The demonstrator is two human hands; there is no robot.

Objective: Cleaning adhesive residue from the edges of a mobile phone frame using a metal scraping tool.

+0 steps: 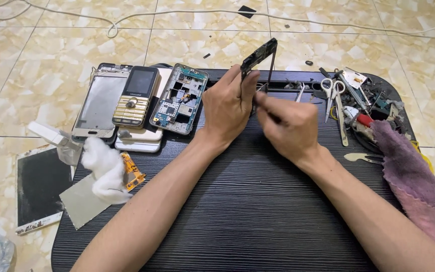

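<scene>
My left hand (227,103) holds a thin dark phone frame (260,53) upright over the black ribbed table (237,211). Beside it, my right hand (285,123) is closed around a small slim tool whose tip touches the lower part of the frame; the tool is mostly hidden by my fingers. Both forearms reach in from the bottom edge.
At the back left lie an opened phone showing its circuit board (179,98), a gold keypad phone (137,95), a silver screen frame (99,103) and a white phone (139,140). Cotton wad (104,166), orange flex part (133,172), scissors (334,100), tweezers, purple cloth (414,176), black screen panel (39,186).
</scene>
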